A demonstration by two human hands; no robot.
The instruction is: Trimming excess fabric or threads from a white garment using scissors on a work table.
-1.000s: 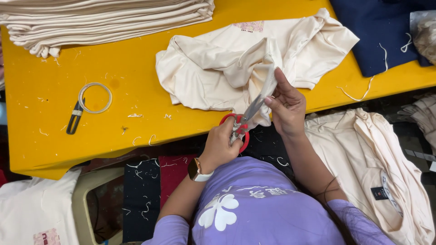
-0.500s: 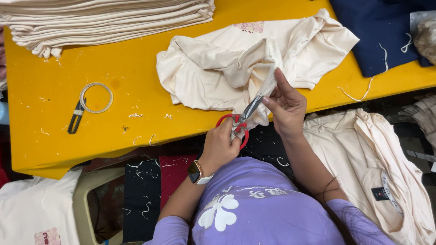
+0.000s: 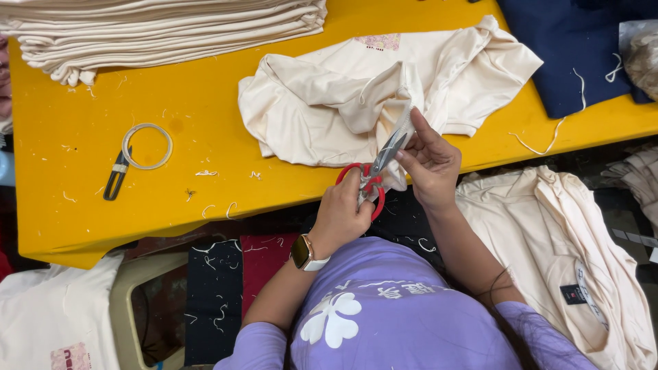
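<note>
My left hand (image 3: 343, 214), with a watch on its wrist, grips red-handled scissors (image 3: 373, 179) at the table's front edge. The blades point up and to the right, at the edge of a crumpled cream shirt (image 3: 356, 103) lying on the yellow table (image 3: 205, 116). The fingers of my right hand (image 3: 430, 163) pinch a hanging fold of that shirt right beside the blade tips, holding it taut.
A tall stack of folded cream shirts (image 3: 164, 27) lies at the back left. A tape ring (image 3: 147, 146) and small black snips (image 3: 115, 177) sit at the left. Dark blue cloth (image 3: 569, 55) is at the back right, more cream shirts (image 3: 562, 253) below on the right. Thread scraps litter the table.
Both hands stay at the shirt's hanging edge. The scissors have shifted only slightly against the fold.
</note>
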